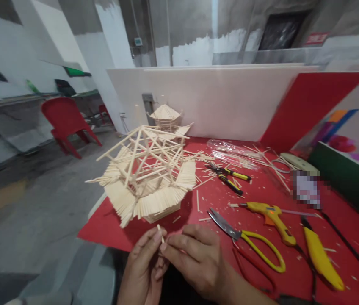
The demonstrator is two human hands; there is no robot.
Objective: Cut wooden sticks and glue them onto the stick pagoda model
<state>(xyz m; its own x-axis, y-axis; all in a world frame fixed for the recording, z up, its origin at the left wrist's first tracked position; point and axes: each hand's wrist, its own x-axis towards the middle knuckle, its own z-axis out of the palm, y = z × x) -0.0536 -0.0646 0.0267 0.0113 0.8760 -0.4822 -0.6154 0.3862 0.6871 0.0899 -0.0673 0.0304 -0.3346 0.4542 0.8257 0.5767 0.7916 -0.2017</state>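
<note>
Both hands meet at the front edge of the red table. My left hand (146, 262) pinches a short pale wooden stick (159, 232) between thumb and fingers, its upper end poking out. The fingertips of my right hand (198, 256) close on the lower part of the same stick. Just beyond the hands stands a pavilion model (154, 203) built of thin wooden sticks, with an open roof frame and a layered skirt of slats. Behind it rises a smaller finished-looking roof (166, 113) of the same sticks.
On the red tabletop (211, 237) lie yellow-and-red-handled shears (246, 241), a yellow glue gun (273, 214), a yellow utility knife (322, 258) and black-yellow pliers (228, 176). Loose sticks in a plastic bag (236, 154) and scraps lie farther back. A red chair (63, 118) stands left.
</note>
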